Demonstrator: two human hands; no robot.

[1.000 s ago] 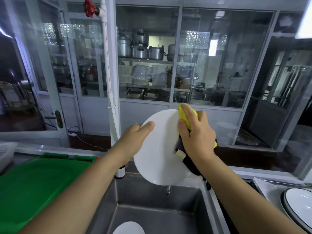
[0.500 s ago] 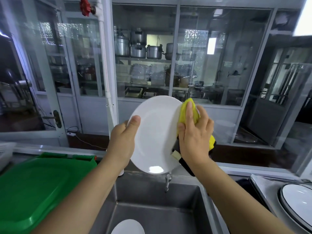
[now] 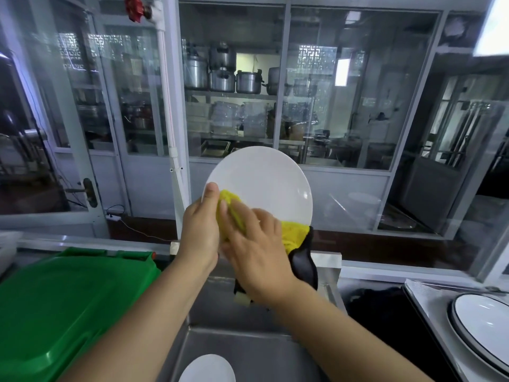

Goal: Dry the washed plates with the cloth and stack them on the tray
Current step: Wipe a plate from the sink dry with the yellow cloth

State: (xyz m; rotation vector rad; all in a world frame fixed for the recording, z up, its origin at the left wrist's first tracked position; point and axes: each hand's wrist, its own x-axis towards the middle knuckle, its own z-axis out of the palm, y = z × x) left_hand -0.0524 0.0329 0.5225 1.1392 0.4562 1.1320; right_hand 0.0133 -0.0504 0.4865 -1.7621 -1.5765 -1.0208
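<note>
Right now the white plate [image 3: 264, 183] stands nearly upright in the air above the sink [image 3: 237, 346], its face turned toward me, so that any drips fall into the basin and I can see the whole surface I am wiping. My left hand [image 3: 199, 232] grips it at the lower left rim, thumb over the front edge; the fingers behind are hidden, so I judge them to be bracing the back. My right hand [image 3: 256, 252] presses the yellow cloth [image 3: 234, 213] flat against the lower left part of the plate's face, fingers stretched over the fabric, right beside my left thumb. The cloth's loose end, yellow with a dark backing, hangs out under the plate's lower right edge. So the plate sits above and beyond both grips, held at one side and rubbed at the same side; most of its face, up and to the right, is bare.

Below, another white plate [image 3: 208, 369] lies in the bottom of the sink, at the near edge of my view. At the right, on the steel desk, a tray [image 3: 424, 301] carries a black-rimmed plate [image 3: 487, 323]; I take that as the stacking spot. On the left of the sink sits a green plastic lid [image 3: 63, 304].
</note>
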